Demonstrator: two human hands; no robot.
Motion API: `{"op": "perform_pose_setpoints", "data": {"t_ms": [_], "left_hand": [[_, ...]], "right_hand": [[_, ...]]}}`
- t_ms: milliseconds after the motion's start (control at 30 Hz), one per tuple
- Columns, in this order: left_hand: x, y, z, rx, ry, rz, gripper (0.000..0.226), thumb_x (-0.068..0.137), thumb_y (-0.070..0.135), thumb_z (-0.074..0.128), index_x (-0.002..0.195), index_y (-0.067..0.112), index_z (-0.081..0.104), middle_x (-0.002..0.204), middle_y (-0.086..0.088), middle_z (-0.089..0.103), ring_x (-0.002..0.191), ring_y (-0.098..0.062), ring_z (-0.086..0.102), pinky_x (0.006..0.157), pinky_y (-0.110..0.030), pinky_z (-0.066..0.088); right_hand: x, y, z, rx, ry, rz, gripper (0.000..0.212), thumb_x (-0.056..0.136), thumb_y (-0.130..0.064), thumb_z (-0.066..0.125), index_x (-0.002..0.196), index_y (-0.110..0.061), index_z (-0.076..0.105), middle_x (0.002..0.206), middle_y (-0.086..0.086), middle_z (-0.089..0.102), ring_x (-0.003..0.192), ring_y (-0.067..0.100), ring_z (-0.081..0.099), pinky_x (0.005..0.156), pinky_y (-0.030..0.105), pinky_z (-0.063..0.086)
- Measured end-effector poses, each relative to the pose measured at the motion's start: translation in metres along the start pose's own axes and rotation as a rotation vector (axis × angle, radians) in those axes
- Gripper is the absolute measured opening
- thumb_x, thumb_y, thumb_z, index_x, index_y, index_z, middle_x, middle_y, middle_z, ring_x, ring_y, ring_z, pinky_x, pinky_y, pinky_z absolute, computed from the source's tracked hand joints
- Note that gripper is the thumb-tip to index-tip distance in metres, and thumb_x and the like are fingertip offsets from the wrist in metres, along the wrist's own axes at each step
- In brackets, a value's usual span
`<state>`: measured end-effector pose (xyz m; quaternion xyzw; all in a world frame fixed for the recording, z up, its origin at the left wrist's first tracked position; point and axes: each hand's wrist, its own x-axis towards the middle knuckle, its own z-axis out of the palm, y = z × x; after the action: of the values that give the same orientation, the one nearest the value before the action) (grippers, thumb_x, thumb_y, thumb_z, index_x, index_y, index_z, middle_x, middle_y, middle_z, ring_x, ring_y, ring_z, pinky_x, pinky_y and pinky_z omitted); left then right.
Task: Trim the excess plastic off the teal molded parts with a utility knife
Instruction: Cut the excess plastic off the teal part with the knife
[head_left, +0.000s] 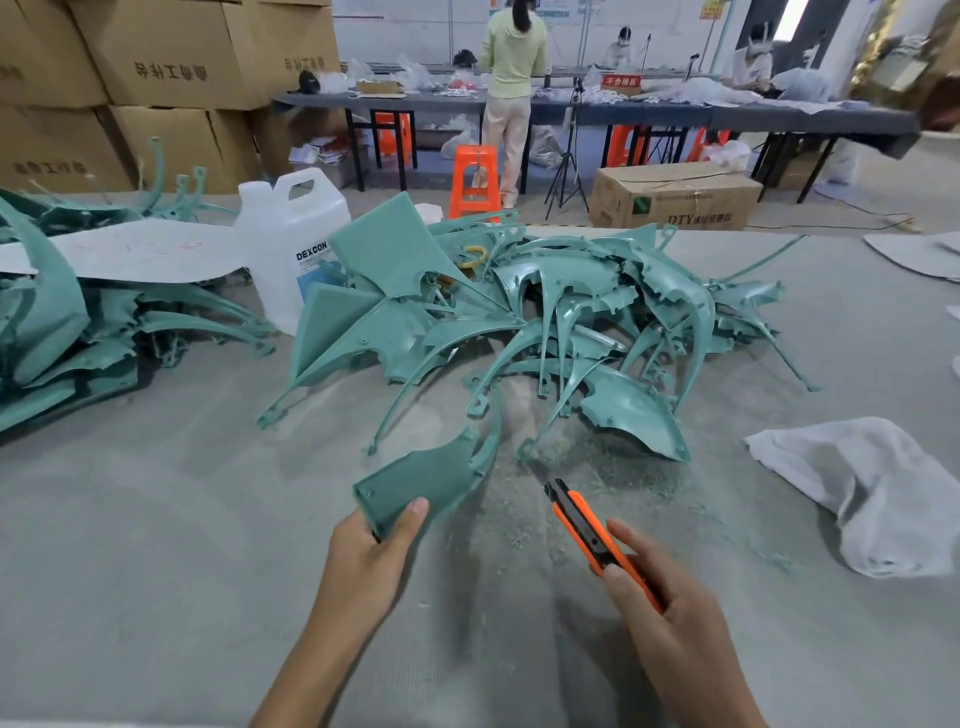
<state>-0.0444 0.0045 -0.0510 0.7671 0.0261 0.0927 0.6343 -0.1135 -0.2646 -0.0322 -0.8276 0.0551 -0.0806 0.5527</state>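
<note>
My left hand (376, 545) grips the near end of a curved teal molded part (431, 467), thumb on top, holding it just above the grey table (156, 545). My right hand (670, 618) holds an orange and black utility knife (589, 527), its blade end pointing up-left toward the part with a small gap between them. Teal shavings (582, 467) lie scattered under and beyond the knife. A large heap of teal molded parts (519, 322) sits behind, in the middle of the table.
A second stack of teal parts (62, 332) lies at the left under a white sheet (140, 252). A white jug (291, 244) stands behind the heap. A white cloth (878, 493) lies right. Cardboard boxes (156, 78), orange stools and people at a far table fill the background.
</note>
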Motion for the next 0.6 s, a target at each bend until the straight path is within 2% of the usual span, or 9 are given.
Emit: {"op": "perform_pose_setpoints", "data": {"t_ms": [67, 133, 200, 267, 367, 433, 500, 533, 600], "left_hand": [[0.000, -0.001, -0.001, 0.028, -0.012, 0.007, 0.013, 0.088, 0.047, 0.065, 0.099, 0.050, 0.072, 0.105, 0.024, 0.073, 0.101, 0.003, 0.067, 0.089, -0.027, 0.054], [0.000, -0.001, -0.001, 0.046, -0.024, 0.026, 0.014, 0.090, 0.048, 0.067, 0.099, 0.058, 0.070, 0.105, 0.025, 0.073, 0.101, 0.004, 0.067, 0.087, -0.021, 0.054], [-0.001, -0.002, 0.000, 0.048, -0.023, 0.027, 0.015, 0.086, 0.052, 0.065, 0.099, 0.057, 0.071, 0.103, 0.025, 0.073, 0.100, 0.004, 0.068, 0.087, -0.022, 0.054], [0.000, -0.004, 0.001, 0.025, -0.021, 0.017, 0.017, 0.084, 0.051, 0.064, 0.100, 0.051, 0.072, 0.104, 0.023, 0.074, 0.100, 0.001, 0.068, 0.089, -0.026, 0.055], [-0.001, -0.005, 0.001, 0.012, -0.028, 0.026, 0.013, 0.088, 0.051, 0.066, 0.100, 0.054, 0.071, 0.103, 0.022, 0.074, 0.097, 0.002, 0.069, 0.083, -0.018, 0.054], [-0.001, -0.005, 0.001, 0.001, -0.021, 0.006, 0.013, 0.087, 0.051, 0.066, 0.098, 0.051, 0.072, 0.099, 0.021, 0.075, 0.092, 0.002, 0.069, 0.077, -0.016, 0.053], [-0.002, -0.006, 0.002, -0.016, -0.010, -0.025, 0.020, 0.084, 0.054, 0.065, 0.098, 0.043, 0.074, 0.087, 0.020, 0.075, 0.078, 0.002, 0.068, 0.067, -0.015, 0.052], [-0.002, -0.007, 0.003, -0.022, -0.006, -0.031, 0.027, 0.083, 0.056, 0.065, 0.099, 0.037, 0.075, 0.078, 0.020, 0.074, 0.067, 0.003, 0.065, 0.060, -0.015, 0.049], [-0.002, -0.008, 0.004, -0.041, -0.006, -0.037, 0.037, 0.082, 0.065, 0.067, 0.100, 0.034, 0.078, 0.067, 0.018, 0.068, 0.058, 0.001, 0.056, 0.054, -0.018, 0.046]], "right_hand": [[0.002, -0.012, 0.007, 0.006, -0.007, -0.039, 0.039, 0.091, -0.029, 0.067, 0.121, -0.054, 0.064, 0.081, -0.020, 0.070, 0.066, 0.003, 0.063, 0.063, 0.015, 0.045], [0.004, -0.026, 0.013, 0.018, -0.042, -0.089, 0.039, 0.087, -0.046, 0.060, 0.124, -0.058, 0.059, 0.075, -0.019, 0.067, 0.060, 0.005, 0.060, 0.058, 0.016, 0.044], [0.006, -0.039, 0.016, 0.014, -0.046, -0.129, 0.040, 0.085, -0.054, 0.057, 0.125, -0.057, 0.057, 0.075, -0.015, 0.066, 0.055, 0.005, 0.055, 0.055, 0.014, 0.041], [0.007, -0.048, 0.016, -0.024, -0.008, -0.175, 0.037, 0.084, -0.057, 0.057, 0.122, -0.056, 0.059, 0.075, -0.013, 0.066, 0.054, 0.004, 0.053, 0.054, 0.010, 0.039], [0.005, -0.059, 0.015, -0.119, -0.016, -0.209, 0.035, 0.083, -0.060, 0.054, 0.118, -0.058, 0.059, 0.075, -0.016, 0.065, 0.054, 0.004, 0.054, 0.052, 0.009, 0.038], [0.004, -0.064, 0.015, -0.207, -0.013, -0.213, 0.037, 0.082, -0.062, 0.052, 0.119, -0.060, 0.057, 0.084, -0.021, 0.067, 0.068, 0.001, 0.061, 0.059, 0.011, 0.042], [0.001, -0.068, 0.015, -0.310, 0.025, -0.260, 0.037, 0.087, -0.058, 0.053, 0.124, -0.058, 0.056, 0.099, -0.024, 0.068, 0.088, -0.001, 0.062, 0.069, 0.011, 0.045], [-0.002, -0.071, 0.016, -0.358, 0.044, -0.301, 0.035, 0.092, -0.054, 0.055, 0.127, -0.055, 0.056, 0.103, -0.022, 0.067, 0.092, 0.001, 0.061, 0.070, 0.012, 0.046], [-0.009, -0.078, 0.022, -0.427, 0.053, -0.386, 0.033, 0.097, -0.050, 0.057, 0.130, -0.048, 0.058, 0.099, -0.016, 0.067, 0.086, 0.006, 0.061, 0.065, 0.020, 0.048]]}}
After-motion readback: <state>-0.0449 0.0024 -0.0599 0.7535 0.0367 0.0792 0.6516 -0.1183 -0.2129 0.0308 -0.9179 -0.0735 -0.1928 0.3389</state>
